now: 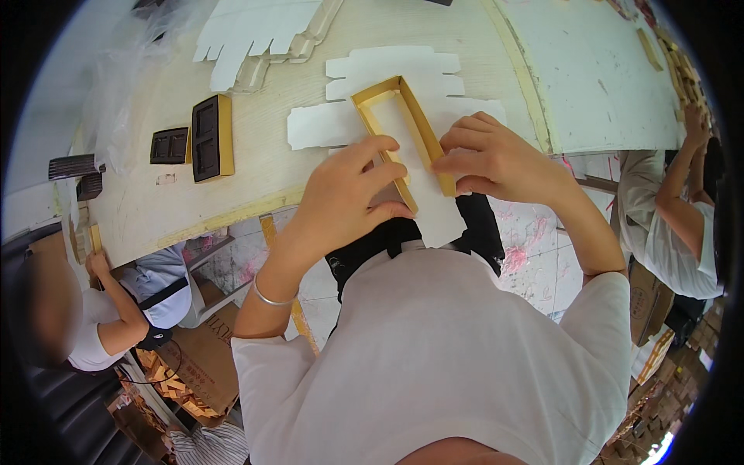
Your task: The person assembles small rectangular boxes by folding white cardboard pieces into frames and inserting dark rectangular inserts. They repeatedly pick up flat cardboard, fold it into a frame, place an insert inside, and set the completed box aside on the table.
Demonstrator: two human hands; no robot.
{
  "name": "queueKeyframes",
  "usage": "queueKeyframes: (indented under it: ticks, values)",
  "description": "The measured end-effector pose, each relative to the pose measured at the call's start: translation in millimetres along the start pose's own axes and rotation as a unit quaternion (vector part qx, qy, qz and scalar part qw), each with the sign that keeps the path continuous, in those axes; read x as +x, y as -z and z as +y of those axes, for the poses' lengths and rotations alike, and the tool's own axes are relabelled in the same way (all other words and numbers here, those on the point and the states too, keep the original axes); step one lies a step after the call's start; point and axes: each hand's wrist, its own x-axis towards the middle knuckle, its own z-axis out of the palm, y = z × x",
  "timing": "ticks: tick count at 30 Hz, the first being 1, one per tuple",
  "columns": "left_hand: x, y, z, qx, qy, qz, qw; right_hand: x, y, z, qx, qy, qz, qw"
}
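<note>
Between my hands is a partly folded gold cardboard box point(423, 128), its walls standing up at the far end and both sides. The near end lies open, and a white flap point(438, 221) stretches from it past the table edge toward my lap. My left hand point(353, 182) grips the near part of the left wall with curled fingers and thumb. On the opposite side my right hand point(496, 159) holds the near part of the right wall. Flat white box blanks point(318, 126) with notched tabs lie under the box.
At the left of the table point(263, 167) sit a gold box point(225, 139) with a black tray inside and a smaller black tray point(169, 146). More blanks point(248, 31) and clear plastic film point(124, 101) lie farther back. Other people work at both sides, left point(116, 329) and right point(682, 225).
</note>
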Motion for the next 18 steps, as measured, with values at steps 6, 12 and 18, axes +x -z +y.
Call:
queueKeyframes:
  ticks: [6, 12, 18]
  values:
    - [-2, -24, -4, -0.003, 0.021, 0.021, 1.000, 13, -18, -4, -0.034, 0.002, 0.055, 0.998]
    - [9, -29, 17, 0.005, 0.055, 0.074, 0.996, 10, -27, -10, 0.017, -0.080, 0.049, 0.995]
    - [-7, -22, 0, -0.065, 0.050, 0.114, 0.990, -7, -3, -29, -0.029, -0.098, 0.027, 0.994]
